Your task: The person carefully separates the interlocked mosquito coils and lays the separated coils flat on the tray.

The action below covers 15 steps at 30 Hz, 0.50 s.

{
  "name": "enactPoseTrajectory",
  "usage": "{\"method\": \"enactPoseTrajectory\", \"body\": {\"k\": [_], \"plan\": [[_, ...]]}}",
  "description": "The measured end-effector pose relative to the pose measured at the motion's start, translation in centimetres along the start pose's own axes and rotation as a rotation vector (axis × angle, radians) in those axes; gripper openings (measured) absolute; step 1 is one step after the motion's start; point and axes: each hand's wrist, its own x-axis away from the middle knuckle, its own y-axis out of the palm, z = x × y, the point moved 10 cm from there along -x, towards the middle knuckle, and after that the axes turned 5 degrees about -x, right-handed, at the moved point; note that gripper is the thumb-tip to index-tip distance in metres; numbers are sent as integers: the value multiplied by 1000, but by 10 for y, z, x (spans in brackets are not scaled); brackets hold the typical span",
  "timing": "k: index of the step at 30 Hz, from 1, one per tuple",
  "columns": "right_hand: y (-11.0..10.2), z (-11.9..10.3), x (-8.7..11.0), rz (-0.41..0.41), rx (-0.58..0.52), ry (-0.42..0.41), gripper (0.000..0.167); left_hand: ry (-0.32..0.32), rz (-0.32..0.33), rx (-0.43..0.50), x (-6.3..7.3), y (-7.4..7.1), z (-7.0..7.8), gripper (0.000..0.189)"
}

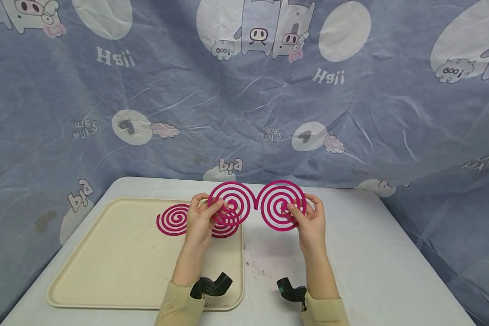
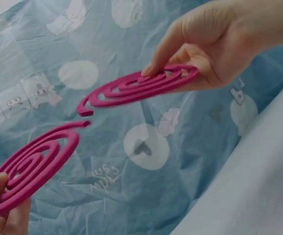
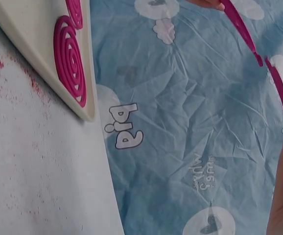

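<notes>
I hold one magenta mosquito coil in each hand, raised over the table with the flat faces toward the head camera. My left hand (image 1: 201,219) pinches the left coil (image 1: 231,206) near its centre, thumb in front and fingers behind. On the other side, my right hand (image 1: 312,225) grips the right coil (image 1: 282,208) the same way. The outer tails of the two coils point at each other; in the left wrist view a small gap shows between the left coil (image 2: 51,152) and the right coil (image 2: 146,85).
A cream tray (image 1: 106,253) lies on the left of the white table (image 1: 371,253). More magenta coil (image 1: 177,218) shows on it, partly behind my left hand. Reddish crumbs (image 1: 252,267) are scattered beside the tray. A blue patterned cloth (image 1: 236,99) hangs behind.
</notes>
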Motion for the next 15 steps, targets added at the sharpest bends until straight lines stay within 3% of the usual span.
{"method": "enactPoseTrajectory", "body": {"k": [3,5,8,11,15], "plan": [[-4,1,0,70,-82,17,51,-16,52,123,0,-5,1,32],[-7,1,0,98,-112,14,56,-15,68,153,0,-7,3,35],[-10,-2,1,122,-114,-4,52,-7,67,140,0,-10,10,40],[-11,-7,1,125,-67,-31,36,-9,53,95,-1,-16,16,43],[-4,-8,2,72,22,-25,20,-29,36,28,-4,-32,23,43]]}}
